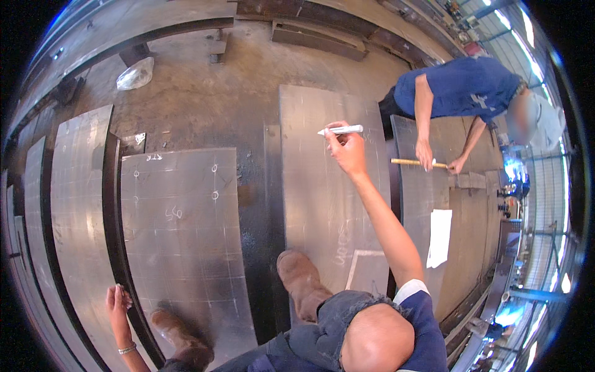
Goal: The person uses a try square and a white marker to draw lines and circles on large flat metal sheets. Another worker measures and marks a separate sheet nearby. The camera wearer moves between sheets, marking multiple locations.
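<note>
My right hand (347, 152) is closed on a white marker (348, 129), its tip pointing left. It is over the upper part of a grey metal plate (310, 198) with faint lines and white writing; contact of the tip with the plate cannot be made out. Low at the left, my left hand (118, 300) has its fingers curled in near the dark gap beside another plate (180, 242). Something small may be between those fingers, too small to name. That plate bears white grid lines, small circles and writing.
At the right, a co-worker in blue bends over another plate (421, 204), both hands at a yellow measuring stick or tape (406, 162). White paper (439, 239) lies there. My brown boots (302, 282) stand on plates. A clear plastic bag (135, 74) and steel beams (316, 40) lie beyond.
</note>
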`<move>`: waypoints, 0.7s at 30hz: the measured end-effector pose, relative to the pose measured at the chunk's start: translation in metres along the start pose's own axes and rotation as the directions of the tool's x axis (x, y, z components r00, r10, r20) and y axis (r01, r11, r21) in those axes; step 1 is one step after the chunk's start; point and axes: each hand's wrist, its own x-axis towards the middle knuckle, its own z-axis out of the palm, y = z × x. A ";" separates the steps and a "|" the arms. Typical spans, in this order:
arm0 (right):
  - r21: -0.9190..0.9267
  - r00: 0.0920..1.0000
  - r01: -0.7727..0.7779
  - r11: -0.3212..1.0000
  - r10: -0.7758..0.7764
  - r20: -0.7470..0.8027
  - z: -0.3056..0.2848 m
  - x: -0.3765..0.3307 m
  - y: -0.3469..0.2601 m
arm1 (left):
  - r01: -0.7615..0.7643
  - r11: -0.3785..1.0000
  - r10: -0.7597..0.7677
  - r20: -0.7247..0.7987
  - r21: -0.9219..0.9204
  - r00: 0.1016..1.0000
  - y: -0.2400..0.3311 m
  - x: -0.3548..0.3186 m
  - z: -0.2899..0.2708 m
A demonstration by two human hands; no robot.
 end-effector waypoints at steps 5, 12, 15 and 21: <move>0.010 0.999 -0.051 0.999 0.051 0.005 0.024 0.058 0.071 | 0.165 0.902 -0.210 -0.073 -0.398 0.975 -0.054 -0.022 0.002; 0.011 0.999 -0.043 0.999 0.043 0.017 0.051 0.082 0.113 | 0.258 0.939 -0.280 -0.068 -0.227 0.958 -0.056 -0.057 0.016; -0.044 0.999 -0.018 0.999 0.019 0.036 0.052 0.088 0.112 | 0.241 0.922 -0.299 -0.160 -0.304 0.941 -0.048 -0.057 0.017; -0.121 0.998 0.029 0.992 -0.023 0.051 0.055 0.096 0.106 | 0.269 0.928 -0.348 -0.337 -0.259 0.875 -0.019 -0.054 0.039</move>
